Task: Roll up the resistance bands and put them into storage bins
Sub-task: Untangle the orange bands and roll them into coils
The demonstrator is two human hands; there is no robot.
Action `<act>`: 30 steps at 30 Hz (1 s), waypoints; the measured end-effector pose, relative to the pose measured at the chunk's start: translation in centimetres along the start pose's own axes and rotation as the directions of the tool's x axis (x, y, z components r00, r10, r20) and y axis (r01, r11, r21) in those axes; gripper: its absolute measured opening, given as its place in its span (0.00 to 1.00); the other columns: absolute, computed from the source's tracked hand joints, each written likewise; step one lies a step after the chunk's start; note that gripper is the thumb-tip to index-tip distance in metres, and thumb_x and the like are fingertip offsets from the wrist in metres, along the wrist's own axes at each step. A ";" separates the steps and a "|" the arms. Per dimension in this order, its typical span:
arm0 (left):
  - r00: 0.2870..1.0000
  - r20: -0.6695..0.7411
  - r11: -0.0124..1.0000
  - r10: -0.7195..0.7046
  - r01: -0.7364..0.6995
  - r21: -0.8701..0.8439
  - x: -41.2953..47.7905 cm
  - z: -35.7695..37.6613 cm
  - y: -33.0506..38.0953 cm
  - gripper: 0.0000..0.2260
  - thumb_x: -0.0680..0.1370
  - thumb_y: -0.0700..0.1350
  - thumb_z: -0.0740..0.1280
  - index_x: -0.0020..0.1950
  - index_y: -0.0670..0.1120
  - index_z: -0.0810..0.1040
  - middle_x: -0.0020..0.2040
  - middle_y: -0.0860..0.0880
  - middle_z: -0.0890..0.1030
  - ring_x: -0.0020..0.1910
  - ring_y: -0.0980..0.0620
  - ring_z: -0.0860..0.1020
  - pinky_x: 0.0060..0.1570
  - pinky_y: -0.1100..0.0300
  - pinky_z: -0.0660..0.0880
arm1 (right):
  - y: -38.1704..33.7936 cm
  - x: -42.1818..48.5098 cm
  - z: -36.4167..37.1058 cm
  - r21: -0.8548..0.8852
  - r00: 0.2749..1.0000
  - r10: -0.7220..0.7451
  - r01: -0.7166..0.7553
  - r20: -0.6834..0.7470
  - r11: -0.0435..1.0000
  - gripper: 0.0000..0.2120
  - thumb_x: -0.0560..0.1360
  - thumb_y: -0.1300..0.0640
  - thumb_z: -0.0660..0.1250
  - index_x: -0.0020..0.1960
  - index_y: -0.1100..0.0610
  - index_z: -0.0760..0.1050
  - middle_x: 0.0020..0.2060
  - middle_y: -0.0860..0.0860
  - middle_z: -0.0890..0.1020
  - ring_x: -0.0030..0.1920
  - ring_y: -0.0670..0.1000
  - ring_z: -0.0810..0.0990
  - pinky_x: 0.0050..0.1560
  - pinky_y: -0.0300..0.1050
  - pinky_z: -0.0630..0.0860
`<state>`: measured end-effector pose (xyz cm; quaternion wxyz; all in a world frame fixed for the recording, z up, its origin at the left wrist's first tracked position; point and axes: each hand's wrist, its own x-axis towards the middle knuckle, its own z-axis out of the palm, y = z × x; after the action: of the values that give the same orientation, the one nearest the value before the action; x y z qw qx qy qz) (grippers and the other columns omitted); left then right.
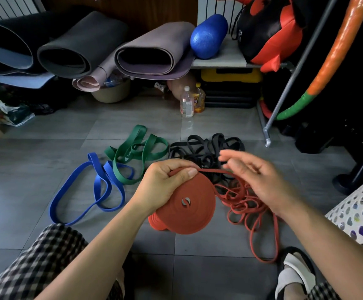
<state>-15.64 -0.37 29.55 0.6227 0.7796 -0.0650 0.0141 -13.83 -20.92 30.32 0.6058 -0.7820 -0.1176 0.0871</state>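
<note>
My left hand [165, 185] grips a thick roll of red resistance band [189, 211], thumb pressed on its top edge. The loose end of the red band [247, 202] trails right into a tangle on the floor. My right hand [256, 178] hovers over that tangle with fingers spread and relaxed, the strand running just under them; it is slightly blurred. A green band [137, 152], a blue band [98, 189] and a heap of black bands [206, 150] lie loose on the grey tiles beyond my hands.
Rolled mats [150, 55] and a blue foam roller [208, 36] sit on a low shelf at the back. Two bottles [190, 100] stand on the floor. A metal rack leg [267, 135] and an orange-green hoop [319, 79] are at right. A white perforated bin [358, 211] is beside my right arm.
</note>
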 end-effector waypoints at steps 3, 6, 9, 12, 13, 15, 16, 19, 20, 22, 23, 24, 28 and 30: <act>1.000 -0.006 1.000 -0.008 0.007 -0.029 0.0 0.2 -0.1 0.07 0.74 0.40 0.68 0.43 0.52 0.81 0.40 0.60 0.83 0.42 0.62 0.80 0.44 0.71 0.73 | -0.3 -0.3 1.6 -0.087 0.992 -0.069 0.079 0.109 0.993 0.12 0.71 0.50 0.64 0.54 0.47 0.78 0.48 0.40 0.81 0.50 0.35 0.79 0.50 0.27 0.71; 0.991 -0.117 0.987 -0.070 0.052 -0.150 0.2 -0.1 -0.3 0.06 0.74 0.41 0.67 0.43 0.49 0.82 0.38 0.57 0.83 0.39 0.61 0.80 0.39 0.70 0.74 | 0.4 -0.2 2.5 -0.063 0.994 -0.071 0.076 0.087 0.995 0.11 0.75 0.56 0.63 0.56 0.51 0.78 0.44 0.38 0.82 0.46 0.34 0.80 0.45 0.25 0.71; 0.960 -0.233 0.966 -0.153 0.095 -0.242 0.3 0.0 -0.7 0.04 0.75 0.41 0.66 0.43 0.47 0.81 0.36 0.56 0.83 0.36 0.61 0.80 0.35 0.69 0.75 | 1.1 -0.4 3.6 0.011 0.994 -0.029 0.027 0.108 1.000 0.10 0.77 0.56 0.58 0.54 0.48 0.76 0.43 0.47 0.84 0.44 0.45 0.82 0.43 0.35 0.77; 0.921 -0.331 0.959 -0.204 0.121 -0.256 0.1 0.5 -1.5 0.04 0.75 0.41 0.67 0.43 0.48 0.81 0.36 0.55 0.83 0.35 0.61 0.80 0.34 0.69 0.75 | 2.4 -0.6 5.0 0.085 0.994 0.074 -0.081 0.083 0.993 0.13 0.79 0.55 0.55 0.57 0.53 0.76 0.43 0.50 0.83 0.40 0.47 0.82 0.40 0.41 0.79; 0.908 -0.357 0.956 -0.221 0.130 -0.262 -0.1 0.6 -1.8 0.04 0.75 0.41 0.67 0.43 0.48 0.81 0.36 0.55 0.83 0.35 0.62 0.80 0.33 0.70 0.75 | 2.9 -0.6 5.4 0.102 0.992 0.101 -0.108 0.071 0.989 0.14 0.80 0.54 0.54 0.59 0.54 0.75 0.44 0.48 0.83 0.40 0.45 0.81 0.40 0.40 0.77; 0.884 -0.386 0.944 -0.265 0.158 -0.288 -0.3 0.8 -2.4 0.05 0.75 0.42 0.67 0.42 0.48 0.81 0.34 0.55 0.83 0.34 0.60 0.80 0.34 0.68 0.76 | 3.8 -0.7 6.1 0.132 0.986 0.159 -0.163 0.044 0.978 0.17 0.79 0.52 0.54 0.64 0.55 0.72 0.53 0.48 0.81 0.46 0.43 0.79 0.46 0.38 0.74; 0.870 -0.392 0.932 -0.300 0.179 -0.316 -0.3 0.8 -2.7 0.05 0.75 0.43 0.67 0.42 0.48 0.81 0.34 0.54 0.83 0.35 0.58 0.80 0.34 0.66 0.77 | 4.1 -0.6 6.5 0.155 0.981 0.192 -0.193 0.019 0.969 0.17 0.79 0.52 0.55 0.66 0.55 0.70 0.57 0.47 0.79 0.49 0.42 0.78 0.49 0.35 0.73; 0.818 -0.405 0.877 -0.408 0.229 -0.422 -0.6 1.2 -3.6 0.05 0.76 0.44 0.66 0.43 0.47 0.81 0.40 0.47 0.83 0.39 0.51 0.80 0.39 0.57 0.79 | 4.5 -0.5 7.3 0.265 0.971 0.236 -0.220 -0.031 0.939 0.16 0.80 0.55 0.55 0.67 0.51 0.68 0.56 0.40 0.76 0.55 0.37 0.74 0.57 0.33 0.70; 0.798 -0.413 0.860 -0.439 0.240 -0.451 -0.7 1.4 -4.0 0.05 0.76 0.44 0.66 0.44 0.45 0.81 0.43 0.45 0.83 0.40 0.50 0.80 0.40 0.55 0.79 | 4.7 -0.5 7.7 0.307 0.970 0.239 -0.216 -0.037 0.927 0.16 0.80 0.56 0.55 0.67 0.51 0.68 0.59 0.42 0.76 0.59 0.40 0.74 0.62 0.38 0.70; 0.749 -0.430 0.827 -0.503 0.274 -0.490 -0.9 1.8 -5.0 0.06 0.76 0.45 0.67 0.46 0.44 0.81 0.43 0.44 0.82 0.40 0.49 0.80 0.38 0.56 0.78 | 5.3 -0.5 8.8 0.348 0.962 0.255 -0.207 -0.097 0.914 0.17 0.80 0.56 0.55 0.68 0.52 0.67 0.63 0.45 0.73 0.64 0.43 0.71 0.67 0.41 0.66; 0.719 -0.437 0.806 -0.541 0.294 -0.514 -1.0 2.1 -5.7 0.06 0.76 0.46 0.67 0.45 0.45 0.81 0.42 0.45 0.82 0.40 0.48 0.80 0.38 0.56 0.78 | 5.9 -0.3 9.4 0.328 0.954 0.259 -0.199 -0.151 0.924 0.17 0.80 0.57 0.55 0.68 0.53 0.67 0.63 0.44 0.72 0.63 0.43 0.70 0.65 0.39 0.65; 0.687 -0.439 0.781 -0.579 0.312 -0.541 -1.0 2.4 -6.6 0.05 0.76 0.46 0.67 0.43 0.46 0.81 0.42 0.45 0.82 0.40 0.47 0.80 0.39 0.55 0.78 | 6.8 -0.2 10.0 0.294 0.941 0.267 -0.200 -0.208 0.935 0.16 0.80 0.57 0.55 0.68 0.54 0.68 0.61 0.44 0.72 0.62 0.43 0.69 0.62 0.36 0.65; 0.509 -0.445 0.657 -0.737 0.385 -0.648 -2.2 5.0 -12.1 0.07 0.76 0.46 0.67 0.40 0.46 0.81 0.38 0.46 0.81 0.42 0.46 0.78 0.50 0.50 0.78 | 11.8 -0.3 12.5 0.165 0.866 0.311 -0.267 -0.391 0.950 0.13 0.79 0.62 0.56 0.61 0.63 0.71 0.57 0.56 0.76 0.55 0.50 0.72 0.51 0.32 0.62; 0.399 -0.479 0.621 -0.781 0.423 -0.660 -4.2 6.7 -15.4 0.08 0.76 0.44 0.68 0.45 0.41 0.83 0.38 0.47 0.80 0.42 0.50 0.76 0.48 0.57 0.76 | 15.1 -1.4 13.8 0.129 0.830 0.366 -0.345 -0.421 0.930 0.10 0.78 0.63 0.58 0.58 0.64 0.72 0.54 0.59 0.78 0.55 0.56 0.75 0.49 0.35 0.63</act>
<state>-18.35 -3.21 12.68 0.7076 0.5077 0.4853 0.0770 -17.86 -12.12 12.26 0.6083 -0.7747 0.1709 0.0231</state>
